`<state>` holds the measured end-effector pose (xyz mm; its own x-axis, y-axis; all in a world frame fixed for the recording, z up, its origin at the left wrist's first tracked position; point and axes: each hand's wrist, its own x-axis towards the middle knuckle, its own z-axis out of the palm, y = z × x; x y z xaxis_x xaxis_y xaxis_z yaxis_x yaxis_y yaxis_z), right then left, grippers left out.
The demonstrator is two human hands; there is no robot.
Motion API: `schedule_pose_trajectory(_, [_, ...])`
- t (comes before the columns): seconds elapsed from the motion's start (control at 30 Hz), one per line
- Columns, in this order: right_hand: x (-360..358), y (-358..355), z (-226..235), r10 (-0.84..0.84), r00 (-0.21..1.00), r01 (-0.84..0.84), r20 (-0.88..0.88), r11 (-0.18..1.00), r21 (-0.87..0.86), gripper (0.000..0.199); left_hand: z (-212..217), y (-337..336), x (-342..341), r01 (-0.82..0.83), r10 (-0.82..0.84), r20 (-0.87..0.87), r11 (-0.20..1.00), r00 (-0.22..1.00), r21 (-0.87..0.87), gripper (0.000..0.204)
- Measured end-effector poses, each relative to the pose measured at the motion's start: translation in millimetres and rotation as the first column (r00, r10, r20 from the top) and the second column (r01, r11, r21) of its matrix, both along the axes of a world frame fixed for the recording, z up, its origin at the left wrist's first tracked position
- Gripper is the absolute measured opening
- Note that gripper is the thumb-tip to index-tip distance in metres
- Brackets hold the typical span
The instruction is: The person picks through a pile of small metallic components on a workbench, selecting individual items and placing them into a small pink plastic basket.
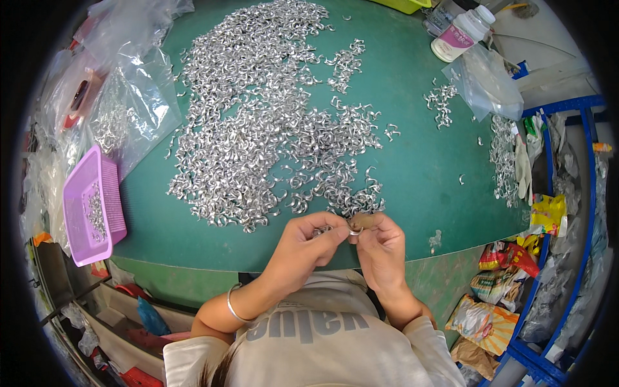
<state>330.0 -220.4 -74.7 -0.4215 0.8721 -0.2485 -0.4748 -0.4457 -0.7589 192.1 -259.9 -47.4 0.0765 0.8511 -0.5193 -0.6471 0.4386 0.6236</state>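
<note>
My two hands meet over the near edge of the green table, fingertips almost touching. Between them is a small curved silver metal piece (354,231), pinched by the thumb and fingers of my left hand (303,245). A few more such pieces (320,230) show inside the curl of the left fingers. My right hand (383,253) is closed at the same piece, thumb and forefinger pressed together on it. A brownish patch beside the right fingertips is too small to make out. Just beyond the hands lies a large heap of similar silver pieces (238,129).
A purple basket (115,216) with some pieces stands at the table's left edge, by clear plastic bags (145,109). Smaller clusters (442,103) lie to the right. A white bottle (461,35) stands at the far right, above a blue rack (583,193) with packets.
</note>
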Motion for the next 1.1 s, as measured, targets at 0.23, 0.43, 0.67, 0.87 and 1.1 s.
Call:
schedule_pose_trajectory(0.23, [1.0, 5.4, -0.5, -0.079, 0.970, 0.006, 0.228, 0.953, 0.304, 0.009, -10.7, 2.0, -1.5, 0.151, -0.069, 0.546, 0.983, 0.835, -0.107, 0.015])
schedule_pose_trajectory(0.43, [-0.3, 9.9, 2.7, -0.235, 0.876, -0.044, 0.422, 0.831, 0.554, 0.016, -8.9, 1.6, 1.1, 0.187, -0.034, 0.668, 0.969, 0.744, -0.159, 0.017])
schedule_pose_trajectory(0.67, [-0.2, 16.8, 13.7, -0.319, 0.777, -0.260, 0.542, 0.622, 0.739, 0.015, -11.6, 1.9, 0.7, 0.164, -0.001, 0.669, 0.970, 0.744, -0.181, 0.016])
schedule_pose_trajectory(0.87, [7.9, 39.3, 18.3, -0.408, 0.636, -0.351, 0.655, 0.603, 0.717, 0.016, -17.1, 3.1, -1.5, 0.097, 0.034, 0.763, 0.987, 0.645, -0.127, 0.013])
schedule_pose_trajectory(1.1, [-5.9, 75.0, -3.2, -0.615, 0.182, -0.656, 0.767, 0.505, 0.561, 0.010, -22.3, 3.3, 0.1, -0.106, 0.047, 0.441, 0.988, 0.896, 0.110, 0.011])
